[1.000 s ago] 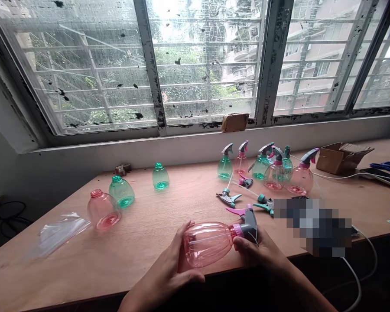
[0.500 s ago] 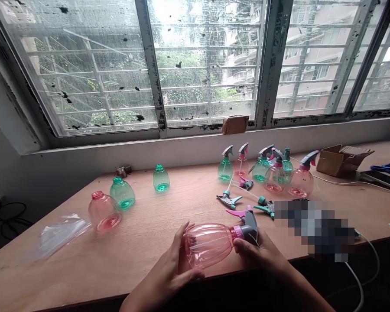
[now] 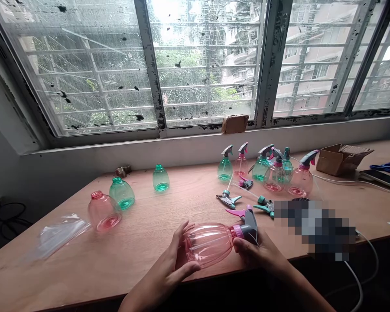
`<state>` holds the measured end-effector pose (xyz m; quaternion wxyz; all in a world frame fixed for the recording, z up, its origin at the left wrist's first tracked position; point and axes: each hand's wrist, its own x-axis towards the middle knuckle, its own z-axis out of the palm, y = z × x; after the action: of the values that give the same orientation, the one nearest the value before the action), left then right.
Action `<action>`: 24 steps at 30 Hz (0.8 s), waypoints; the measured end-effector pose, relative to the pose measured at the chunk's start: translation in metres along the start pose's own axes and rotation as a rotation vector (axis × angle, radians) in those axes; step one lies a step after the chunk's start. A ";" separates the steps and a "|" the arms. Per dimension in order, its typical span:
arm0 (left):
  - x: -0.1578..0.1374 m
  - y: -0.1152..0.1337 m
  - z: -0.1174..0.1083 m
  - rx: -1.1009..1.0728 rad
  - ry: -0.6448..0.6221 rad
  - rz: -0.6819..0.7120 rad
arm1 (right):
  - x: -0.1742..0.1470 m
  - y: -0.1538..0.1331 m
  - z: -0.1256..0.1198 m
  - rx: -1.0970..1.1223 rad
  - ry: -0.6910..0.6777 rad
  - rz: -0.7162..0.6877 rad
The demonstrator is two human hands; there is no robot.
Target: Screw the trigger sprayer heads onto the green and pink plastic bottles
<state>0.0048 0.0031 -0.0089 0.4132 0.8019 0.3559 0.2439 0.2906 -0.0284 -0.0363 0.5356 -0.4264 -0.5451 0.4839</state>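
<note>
A see-through pink spray bottle [image 3: 208, 245] lies on its side near the table's front edge, its base to the left. Its grey-and-pink spray head [image 3: 247, 232] is on the neck, and a straw shows inside. My left hand [image 3: 173, 260] cups the base, thumb along the near side, fingers partly hidden behind the bottle. My right hand [image 3: 258, 249] is closed round the spray head, with the thumb at the collar. Beyond lie loose spray heads: a grey-and-green one [image 3: 229, 200], another green one [image 3: 265, 206] and a pink one [image 3: 246, 183].
To the left stand an open pink bottle [image 3: 104, 212] and two open green bottles [image 3: 121, 193], [image 3: 161, 178] beside a clear plastic bag [image 3: 63, 234]. Several finished spray bottles [image 3: 299, 182] stand at the back right, near a cardboard box [image 3: 336, 161]. A blurred patch hides something at right.
The thumb of my left hand has shifted slightly left along the bottle. The bottle and my right hand stay almost where they were.
</note>
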 end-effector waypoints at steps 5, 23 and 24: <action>0.001 -0.002 0.002 0.052 0.006 0.016 | 0.000 0.000 -0.001 -0.020 -0.002 -0.004; -0.002 0.009 -0.002 -0.007 -0.027 -0.050 | 0.001 0.001 -0.002 -0.031 -0.017 -0.007; -0.002 0.008 -0.001 -0.034 -0.026 -0.039 | 0.001 0.001 -0.002 -0.033 -0.022 -0.007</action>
<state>0.0062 -0.0009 -0.0018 0.4358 0.7909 0.3619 0.2315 0.2927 -0.0274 -0.0374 0.5241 -0.4279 -0.5605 0.4776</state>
